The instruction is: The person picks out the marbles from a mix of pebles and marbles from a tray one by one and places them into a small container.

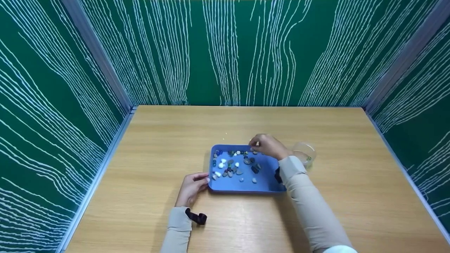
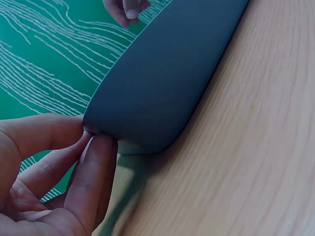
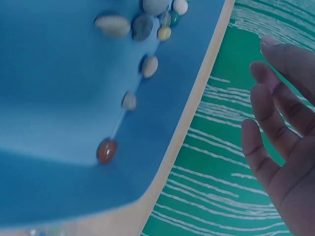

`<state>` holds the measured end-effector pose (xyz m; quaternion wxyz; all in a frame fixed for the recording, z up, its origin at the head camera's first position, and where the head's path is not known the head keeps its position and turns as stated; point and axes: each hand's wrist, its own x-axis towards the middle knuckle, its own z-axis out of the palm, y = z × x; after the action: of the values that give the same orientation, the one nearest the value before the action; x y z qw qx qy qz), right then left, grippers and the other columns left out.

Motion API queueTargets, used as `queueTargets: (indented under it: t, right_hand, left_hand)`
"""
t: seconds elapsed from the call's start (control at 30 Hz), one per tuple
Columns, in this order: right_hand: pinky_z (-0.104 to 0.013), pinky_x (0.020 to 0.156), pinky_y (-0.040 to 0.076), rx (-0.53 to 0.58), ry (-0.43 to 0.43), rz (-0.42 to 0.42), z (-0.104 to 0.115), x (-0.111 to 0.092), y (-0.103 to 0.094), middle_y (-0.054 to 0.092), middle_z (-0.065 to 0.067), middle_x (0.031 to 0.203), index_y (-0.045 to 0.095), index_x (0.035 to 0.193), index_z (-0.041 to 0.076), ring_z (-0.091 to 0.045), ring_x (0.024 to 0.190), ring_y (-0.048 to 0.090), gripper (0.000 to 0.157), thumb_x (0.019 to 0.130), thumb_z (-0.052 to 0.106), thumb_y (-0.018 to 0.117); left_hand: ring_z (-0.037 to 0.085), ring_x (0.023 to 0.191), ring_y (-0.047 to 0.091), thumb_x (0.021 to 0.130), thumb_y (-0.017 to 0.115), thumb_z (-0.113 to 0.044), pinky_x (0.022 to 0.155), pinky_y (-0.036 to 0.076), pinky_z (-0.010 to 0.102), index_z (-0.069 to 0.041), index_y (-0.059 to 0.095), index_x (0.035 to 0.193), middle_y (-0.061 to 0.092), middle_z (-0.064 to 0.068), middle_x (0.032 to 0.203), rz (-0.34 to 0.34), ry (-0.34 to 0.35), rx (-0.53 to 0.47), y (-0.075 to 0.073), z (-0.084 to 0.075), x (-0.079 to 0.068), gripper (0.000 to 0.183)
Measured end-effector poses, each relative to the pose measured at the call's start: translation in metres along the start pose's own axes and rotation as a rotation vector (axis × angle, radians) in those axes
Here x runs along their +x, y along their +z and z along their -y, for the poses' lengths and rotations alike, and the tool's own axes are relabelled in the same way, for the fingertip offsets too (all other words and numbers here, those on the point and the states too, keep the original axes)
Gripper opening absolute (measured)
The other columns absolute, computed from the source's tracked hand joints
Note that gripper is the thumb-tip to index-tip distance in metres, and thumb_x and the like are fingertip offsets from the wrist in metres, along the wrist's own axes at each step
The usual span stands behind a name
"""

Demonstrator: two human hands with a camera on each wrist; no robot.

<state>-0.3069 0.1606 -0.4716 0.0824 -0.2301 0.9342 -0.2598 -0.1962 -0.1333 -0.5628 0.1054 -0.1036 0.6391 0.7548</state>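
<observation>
Booth-like workspace, building type unclear: white-streaked green panels [image 1: 197, 70] and grey posts [image 1: 97, 49] enclose three sides of a wood-grained bench [image 1: 168, 140].

The left arm [image 1: 177, 230], with a pale sleeve [image 1: 179, 218], comes from the near side. The left hand [image 1: 191, 188] makes a pinch with thumb and fingers. The right arm [image 1: 313, 207] stretches farther, slanting toward left; the right hand [image 1: 269, 144] shows its back, with fingers [image 3: 266, 105] slightly bent and spread.
</observation>
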Motion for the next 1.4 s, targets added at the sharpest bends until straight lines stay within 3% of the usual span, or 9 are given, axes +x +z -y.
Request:
queueTargets:
  t: [0.2,0.47,0.7,0.93,1.2,1.4]
  right_hand:
    - [-0.033,0.080,0.059,-0.024,-0.055,0.034,0.013,0.010,0.012,0.070,-0.009,0.106,0.072,0.108,0.006,-0.020,0.090,0.065,0.020,0.090,0.010,0.066]
    - [-0.033,0.081,0.058,-0.067,-0.106,0.101,0.027,0.020,0.027,0.070,-0.008,0.106,0.073,0.107,0.006,-0.018,0.091,0.065,0.019,0.089,0.009,0.067]
    - [-0.031,0.078,0.059,-0.059,-0.083,0.155,0.036,0.026,0.039,0.070,-0.007,0.109,0.074,0.108,0.009,-0.018,0.092,0.066,0.021,0.089,0.007,0.067]
    - [-0.034,0.084,0.059,-0.072,-0.032,0.200,0.041,0.031,0.051,0.070,-0.007,0.113,0.073,0.109,0.011,-0.020,0.099,0.067,0.021,0.089,0.010,0.067]
    - [-0.034,0.077,0.058,-0.114,-0.170,0.193,0.041,0.034,0.061,0.073,-0.007,0.098,0.075,0.100,0.006,-0.017,0.086,0.067,0.015,0.086,0.007,0.070]
    - [-0.031,0.074,0.058,-0.146,-0.180,0.225,0.039,0.034,0.068,0.073,-0.006,0.099,0.075,0.100,0.008,-0.015,0.085,0.067,0.015,0.086,0.008,0.070]
  left_hand:
    - [0.009,0.082,0.063,0.086,0.062,0.007,0.075,0.056,0.023,0.019,0.056,0.120,0.066,0.023,0.110,0.011,-0.005,0.028,-0.001,-0.005,-0.002,0.037]
    - [0.012,0.086,0.065,0.085,0.065,0.006,0.078,0.057,0.023,0.015,0.060,0.118,0.068,0.019,0.108,-0.012,-0.003,0.016,-0.001,0.001,0.001,0.035]
    - [0.013,0.088,0.066,0.083,0.065,0.007,0.080,0.058,0.025,0.014,0.061,0.116,0.069,0.019,0.108,-0.024,-0.013,0.021,0.000,0.000,0.002,0.034]
    - [0.015,0.089,0.066,0.083,0.065,0.007,0.081,0.058,0.025,0.015,0.061,0.116,0.067,0.023,0.111,-0.020,-0.001,0.031,0.000,0.000,0.002,0.034]
    - [0.014,0.087,0.066,0.084,0.063,0.009,0.079,0.058,0.024,0.019,0.058,0.115,0.070,0.015,0.099,-0.009,-0.002,-0.002,0.000,0.000,0.003,0.033]
    - [0.014,0.087,0.066,0.083,0.063,0.009,0.079,0.058,0.024,0.019,0.059,0.114,0.070,0.016,0.100,-0.011,0.005,0.002,0.000,0.001,0.002,0.033]
